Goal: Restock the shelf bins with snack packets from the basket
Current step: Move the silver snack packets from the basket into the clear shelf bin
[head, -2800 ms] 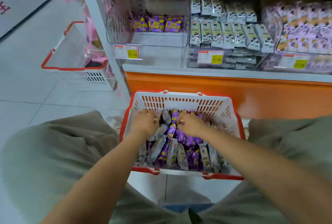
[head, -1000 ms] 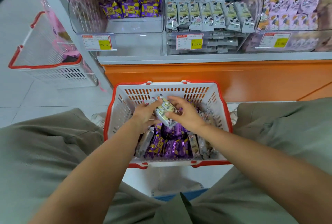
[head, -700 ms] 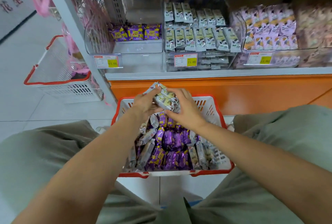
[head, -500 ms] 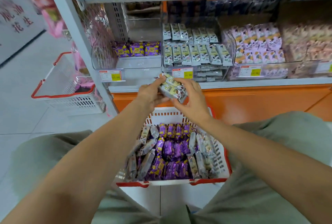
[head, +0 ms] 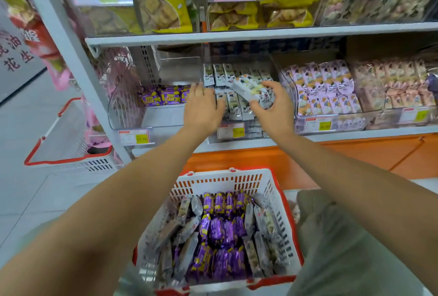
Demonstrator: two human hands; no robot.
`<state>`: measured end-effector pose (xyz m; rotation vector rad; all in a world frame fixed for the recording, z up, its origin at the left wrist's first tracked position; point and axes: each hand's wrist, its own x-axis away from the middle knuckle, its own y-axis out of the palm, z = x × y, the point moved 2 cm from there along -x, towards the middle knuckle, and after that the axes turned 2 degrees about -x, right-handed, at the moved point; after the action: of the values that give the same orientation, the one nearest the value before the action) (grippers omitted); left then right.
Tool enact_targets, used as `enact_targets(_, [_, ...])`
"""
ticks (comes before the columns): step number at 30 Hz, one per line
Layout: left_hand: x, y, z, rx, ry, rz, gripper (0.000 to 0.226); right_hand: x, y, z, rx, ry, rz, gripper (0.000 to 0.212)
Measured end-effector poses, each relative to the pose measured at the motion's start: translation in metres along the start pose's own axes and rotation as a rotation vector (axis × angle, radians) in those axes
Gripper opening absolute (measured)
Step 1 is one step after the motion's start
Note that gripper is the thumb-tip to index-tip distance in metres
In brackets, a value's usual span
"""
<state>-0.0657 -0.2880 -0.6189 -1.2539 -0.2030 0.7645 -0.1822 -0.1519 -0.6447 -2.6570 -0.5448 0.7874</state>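
My right fingers [head: 272, 87] and thumb are curling round a bundle of grey-white packets [head: 248, 89], gripping it tilted just above the rows of the same packets [head: 222, 74] in the middle bin [head: 253, 130]. The right hand [head: 275, 108] is hanging over that bin's front lip. My left fingers [head: 198, 90] are lying straight and close together, holding nothing. They are reaching over the wall between the middle bin and the left bin [head: 163, 115], and I cannot tell whether they are touching the packets beneath. The left hand [head: 202, 110] is sitting just beside the bundle. The left bin is offering bare floor in front of its back row of purple packets [head: 166, 97]. The bin of lilac packets [head: 324, 87] is standing full, close to my right wrist. Below my forearms, the basket [head: 220, 178] is holding mixed purple and grey packets.
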Motion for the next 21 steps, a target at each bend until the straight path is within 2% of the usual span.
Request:
enact_targets(3, [-0.030, 0.010, -0.005, -0.210, 0.099, -0.115, 0.058, -0.032, 0.009, 0.008, 0.044, 0.078, 0.043, 0.051])
enact_targets(7, [-0.062, 0.025, -0.021, -0.284, 0.099, -0.218, 0.065, -0.071, 0.027, 0.018, 0.162, 0.124, 0.060, 0.054])
enact_targets(15, [-0.104, 0.035, -0.023, -0.304, 0.167, -0.170, 0.064, -0.130, 0.065, 0.038, 0.410, 0.249, 0.000, 0.051])
enact_targets(21, [-0.115, 0.048, -0.020, -0.258, 0.193, -0.182, 0.061, -0.133, 0.087, 0.040, 0.521, 0.207, -0.045, 0.056])
